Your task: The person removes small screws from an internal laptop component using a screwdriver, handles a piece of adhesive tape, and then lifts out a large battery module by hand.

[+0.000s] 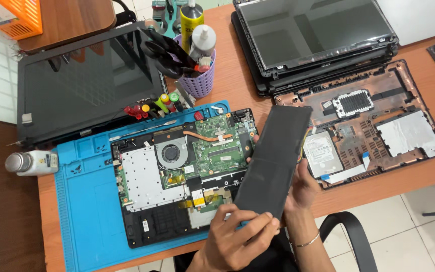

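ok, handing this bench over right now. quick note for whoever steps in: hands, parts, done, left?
Left hand: grip on the near end of the black laptop battery, fingers on top.
Right hand: supports the battery from underneath at its right edge.
Battery: lifted and tilted above the opened laptop base, which lies on the blue repair mat.
Done: bottom cover is off, lying inside-up to the right; motherboard and fan exposed.
Left: the battery is not set down or seated anywhere yet. Screwdrivers lie behind the mat.
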